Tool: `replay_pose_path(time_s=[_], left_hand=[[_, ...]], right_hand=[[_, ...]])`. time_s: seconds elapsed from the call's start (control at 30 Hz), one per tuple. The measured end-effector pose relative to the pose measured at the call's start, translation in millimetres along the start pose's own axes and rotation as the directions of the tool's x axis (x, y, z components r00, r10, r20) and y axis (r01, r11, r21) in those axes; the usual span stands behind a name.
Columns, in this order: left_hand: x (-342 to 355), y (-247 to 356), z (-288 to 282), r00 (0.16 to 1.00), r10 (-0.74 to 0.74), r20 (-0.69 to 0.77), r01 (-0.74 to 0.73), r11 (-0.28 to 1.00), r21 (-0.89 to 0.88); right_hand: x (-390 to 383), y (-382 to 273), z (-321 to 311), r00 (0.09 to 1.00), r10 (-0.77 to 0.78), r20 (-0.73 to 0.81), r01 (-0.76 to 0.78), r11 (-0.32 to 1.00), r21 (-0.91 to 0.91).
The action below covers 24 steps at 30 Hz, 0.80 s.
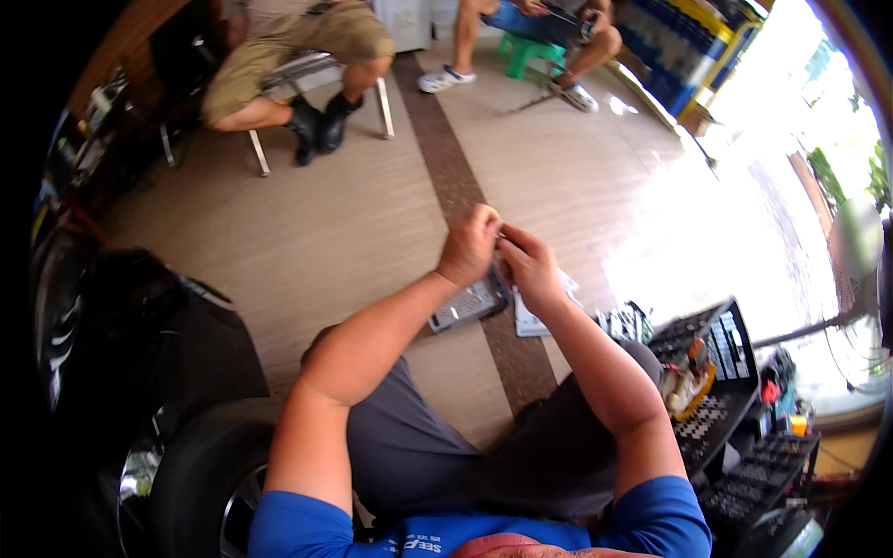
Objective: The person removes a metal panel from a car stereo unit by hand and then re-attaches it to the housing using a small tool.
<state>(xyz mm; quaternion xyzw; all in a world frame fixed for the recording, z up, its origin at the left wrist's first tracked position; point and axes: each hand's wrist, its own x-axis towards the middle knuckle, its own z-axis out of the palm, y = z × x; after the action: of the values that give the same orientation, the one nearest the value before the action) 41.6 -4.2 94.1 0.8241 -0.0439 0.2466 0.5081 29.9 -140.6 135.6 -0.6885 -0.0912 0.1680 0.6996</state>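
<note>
My left hand (470, 245) and my right hand (532, 264) meet in front of me above the floor, both with fingers closed. A small dark piece shows between the fingertips of the two hands, too small to name. Below them, partly hidden by my left hand and wrist, is a grey, shallow, tray-like case (468, 305) with small things in it. A white flat sheet or booklet (532, 319) lies beside it, partly covered by my right forearm.
Black open toolboxes (698, 432) with tools stand at my right. A car wheel (200, 488) is at my lower left. Across the floor, one person sits on a chair (383, 107) and another on a green stool (530, 54). A dark stripe (445, 167) crosses the tiles.
</note>
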Motion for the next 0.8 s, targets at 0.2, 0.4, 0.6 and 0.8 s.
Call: replay_pose_path(time_s=[0.2, 0.4, 0.6, 0.8], left_hand=[[-3.5, 12.0, -11.0, 0.990, 0.142, 0.022, -0.143, 0.983, 0.114], [-4.5, 8.8, -13.3, 0.971, 0.233, 0.046, -0.237, 0.960, 0.147], [-7.4, 12.6, -12.8, 0.956, 0.283, 0.070, -0.291, 0.946, 0.141], [-9.8, 17.6, -11.4, 0.961, 0.270, 0.062, -0.274, 0.960, 0.063]], right_hand=[[-1.8, 4.6, -0.5, 0.999, -0.025, -0.028, 0.026, 0.999, 0.048], [4.5, 10.7, -3.8, 0.999, -0.012, -0.032, 0.015, 0.995, 0.095], [5.5, 9.0, -5.5, 0.998, -0.024, -0.066, 0.032, 0.991, 0.126], [6.7, 10.4, -5.3, 0.995, -0.023, -0.093, 0.034, 0.993, 0.117]])
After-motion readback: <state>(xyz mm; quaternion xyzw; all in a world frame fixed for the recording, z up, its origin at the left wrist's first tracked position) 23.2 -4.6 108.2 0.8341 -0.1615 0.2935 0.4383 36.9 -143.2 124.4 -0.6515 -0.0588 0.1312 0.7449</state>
